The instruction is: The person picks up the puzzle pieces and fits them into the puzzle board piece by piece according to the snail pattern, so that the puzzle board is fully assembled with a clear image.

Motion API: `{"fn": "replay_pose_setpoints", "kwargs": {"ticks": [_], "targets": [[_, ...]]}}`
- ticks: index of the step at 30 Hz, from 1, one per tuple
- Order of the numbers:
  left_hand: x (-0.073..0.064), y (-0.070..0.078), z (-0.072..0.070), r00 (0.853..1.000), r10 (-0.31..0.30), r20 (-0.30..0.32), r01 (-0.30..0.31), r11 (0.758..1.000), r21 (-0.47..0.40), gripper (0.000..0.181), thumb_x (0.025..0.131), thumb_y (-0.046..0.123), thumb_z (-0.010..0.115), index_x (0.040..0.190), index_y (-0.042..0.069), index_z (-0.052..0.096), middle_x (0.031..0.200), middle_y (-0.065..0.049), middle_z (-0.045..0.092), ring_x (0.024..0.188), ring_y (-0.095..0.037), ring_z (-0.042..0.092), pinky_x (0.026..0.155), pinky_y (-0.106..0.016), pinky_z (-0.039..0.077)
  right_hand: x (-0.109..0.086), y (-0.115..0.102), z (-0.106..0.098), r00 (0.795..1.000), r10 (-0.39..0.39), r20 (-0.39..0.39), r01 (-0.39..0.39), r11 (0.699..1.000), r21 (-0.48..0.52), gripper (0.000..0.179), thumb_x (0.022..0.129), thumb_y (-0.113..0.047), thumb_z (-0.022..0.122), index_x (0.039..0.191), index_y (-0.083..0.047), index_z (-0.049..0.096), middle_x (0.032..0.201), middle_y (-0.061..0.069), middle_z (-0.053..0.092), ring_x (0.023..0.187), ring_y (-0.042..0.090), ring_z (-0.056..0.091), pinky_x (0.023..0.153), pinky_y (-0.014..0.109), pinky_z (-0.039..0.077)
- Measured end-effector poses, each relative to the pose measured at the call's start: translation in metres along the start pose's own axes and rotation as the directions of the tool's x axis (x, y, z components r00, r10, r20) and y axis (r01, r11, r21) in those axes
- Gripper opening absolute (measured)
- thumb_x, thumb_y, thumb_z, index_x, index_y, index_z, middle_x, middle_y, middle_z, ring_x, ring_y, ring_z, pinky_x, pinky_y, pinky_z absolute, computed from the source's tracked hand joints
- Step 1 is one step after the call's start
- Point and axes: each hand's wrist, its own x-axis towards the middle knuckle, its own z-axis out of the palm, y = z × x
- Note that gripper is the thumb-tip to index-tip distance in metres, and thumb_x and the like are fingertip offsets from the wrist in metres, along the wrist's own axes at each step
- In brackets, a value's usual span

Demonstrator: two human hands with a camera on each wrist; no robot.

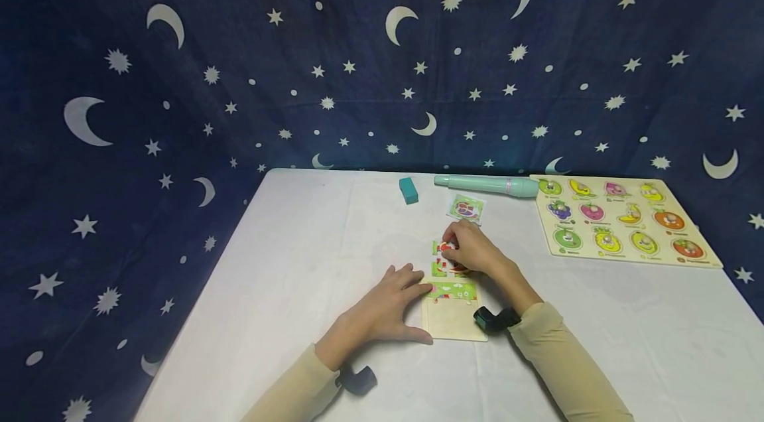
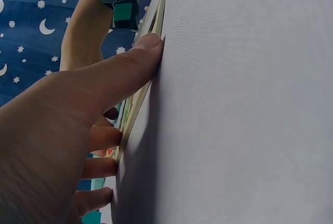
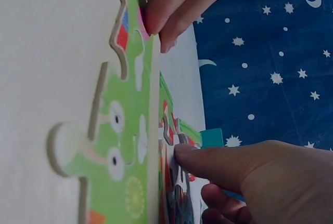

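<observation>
A pale wooden puzzle board [image 1: 456, 324] lies in front of the person, with joined green jigsaw pieces [image 3: 122, 130] across its far end. The left hand [image 1: 389, 302] rests along the board's left side, fingers spread and fairly straight; its thumb touches the near edge in the left wrist view. Just beyond the board is a cluster of loose jigsaw pieces [image 1: 439, 269] in green, red and white. Over them the right hand [image 1: 475, 251] pinches a red-and-white jigsaw piece [image 1: 445, 247] between thumb and fingers. Part of that piece is hidden by the fingers.
Farther back lie a small picture card [image 1: 467, 208], a teal block [image 1: 408, 190] and a mint-green pen-shaped tube [image 1: 486, 185]. A wooden fruit puzzle board [image 1: 587, 257] is at the far right. Behind the white table [image 1: 286, 256] hangs a dark blue moon-and-star cloth [image 1: 358, 30].
</observation>
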Motion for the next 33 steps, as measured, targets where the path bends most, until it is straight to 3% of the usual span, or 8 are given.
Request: {"fn": "replay_pose_setpoints", "kwargs": {"ticks": [9, 15, 24, 33], "targets": [[0.0, 0.001, 0.0, 1.0, -0.006, 0.002, 0.006, 1.0, -0.006, 0.09, 0.076, 0.075, 0.068, 0.147, 0.023, 0.052, 0.151, -0.005, 0.048, 0.149, -0.031, 0.035, 0.122, -0.056, 0.027, -0.001, 0.002, 0.0, 0.999, -0.02, -0.027, 0.023, 0.996, 0.09, 0.023, 0.084, -0.011, 0.078, 0.096, -0.007, 0.059, 0.082, 0.004, 0.057, 0.074, 0.015, 0.051, 0.068, 0.029, 0.042], [0.0, 0.001, 0.0, 1.0, -0.004, 0.0, 0.004, 1.0, -0.006, 0.089, 0.076, 0.074, 0.069, 0.146, 0.022, 0.052, 0.152, -0.005, 0.048, 0.149, -0.031, 0.035, 0.122, -0.056, 0.028, -0.005, 0.0, -0.001, 1.0, -0.015, -0.016, 0.017, 0.993, 0.117, 0.016, 0.089, -0.01, 0.073, 0.097, -0.008, 0.059, 0.076, 0.001, 0.058, 0.064, 0.012, 0.05, 0.059, 0.025, 0.041], [-0.001, 0.002, -0.001, 1.0, -0.009, 0.006, 0.009, 1.0, -0.005, 0.089, 0.077, 0.075, 0.068, 0.147, 0.023, 0.052, 0.152, -0.005, 0.047, 0.149, -0.031, 0.035, 0.122, -0.056, 0.028, -0.012, -0.002, -0.003, 0.998, -0.041, -0.048, 0.046, 0.994, 0.1, 0.013, 0.094, -0.011, 0.067, 0.106, -0.008, 0.064, 0.08, -0.001, 0.06, 0.069, 0.011, 0.05, 0.063, 0.025, 0.043], [0.0, 0.001, 0.0, 1.0, 0.0, -0.009, 0.0, 1.0, 0.0, 0.089, 0.077, 0.075, 0.068, 0.146, 0.023, 0.052, 0.151, -0.005, 0.048, 0.149, -0.031, 0.036, 0.121, -0.056, 0.029, -0.022, -0.007, -0.009, 0.996, -0.061, -0.068, 0.067, 0.993, 0.099, 0.013, 0.094, -0.015, 0.068, 0.105, -0.008, 0.065, 0.078, -0.003, 0.061, 0.064, 0.009, 0.052, 0.056, 0.022, 0.044]]}}
